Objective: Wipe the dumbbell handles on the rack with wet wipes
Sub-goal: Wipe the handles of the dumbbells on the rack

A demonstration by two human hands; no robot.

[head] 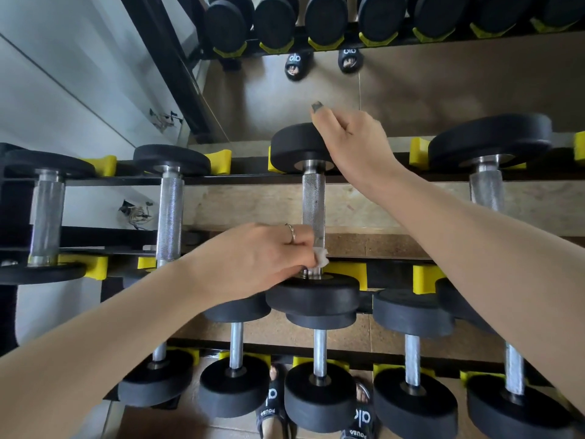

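My left hand (272, 258) holds a white wet wipe (321, 257), its fingers (300, 240) curled and pinching the wipe against the near end of the knurled steel handle (313, 210) of the middle dumbbell (311, 217) on the upper tier of the rack (221, 179). The wipe sits just above the collar where the handle meets the near weight head (313, 294), directly beside my fingertips. My right hand (351, 141) rests on the far weight head (296, 148) of the same dumbbell, its fingers bent over the rim of the head and gripping it. The bare length of the handle runs between my two hands. Further dumbbells lie to the left and right of my fingers in yellow cradles (348, 270), with a lower tier beneath my left forearm.
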